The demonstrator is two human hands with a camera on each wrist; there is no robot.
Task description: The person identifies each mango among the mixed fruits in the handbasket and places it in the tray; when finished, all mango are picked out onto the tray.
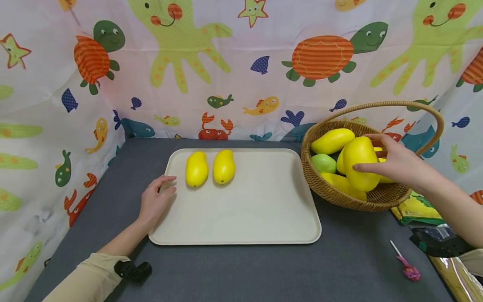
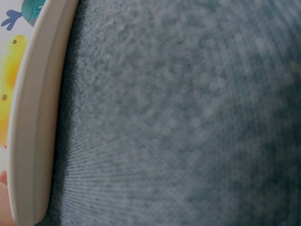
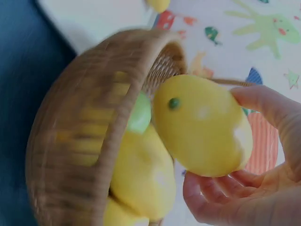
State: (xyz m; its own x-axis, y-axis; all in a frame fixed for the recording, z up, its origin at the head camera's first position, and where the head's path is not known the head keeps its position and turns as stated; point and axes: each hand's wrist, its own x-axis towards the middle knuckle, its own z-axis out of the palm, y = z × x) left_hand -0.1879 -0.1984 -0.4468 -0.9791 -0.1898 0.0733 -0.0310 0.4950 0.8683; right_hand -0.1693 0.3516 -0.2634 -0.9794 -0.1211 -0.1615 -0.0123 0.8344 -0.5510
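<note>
My right hand (image 1: 396, 161) grips a large yellow mango (image 3: 207, 127) between thumb and fingers, over the wicker basket (image 1: 320, 191). A green stem spot marks the mango in the right wrist view. Under and beside it in the basket lie several yellow fruits (image 1: 332, 141) and a green fruit (image 1: 323, 163). My left hand (image 1: 156, 199) rests at the left rim of the beige tray (image 1: 241, 218), fingers loosely bent. Two yellow mangoes (image 1: 196, 169) (image 1: 224, 167) lie side by side near the tray's back left. The left wrist view mostly shows grey cloth and the tray's rim.
The basket's tall handle (image 1: 392, 103) arches behind my right hand. A lollipop (image 1: 409, 268) lies at the front right of the grey table (image 1: 241, 272), near a yellow-green packet (image 1: 419, 209) and a gold packet (image 1: 453, 277). A printed curtain (image 1: 234, 50) hangs behind.
</note>
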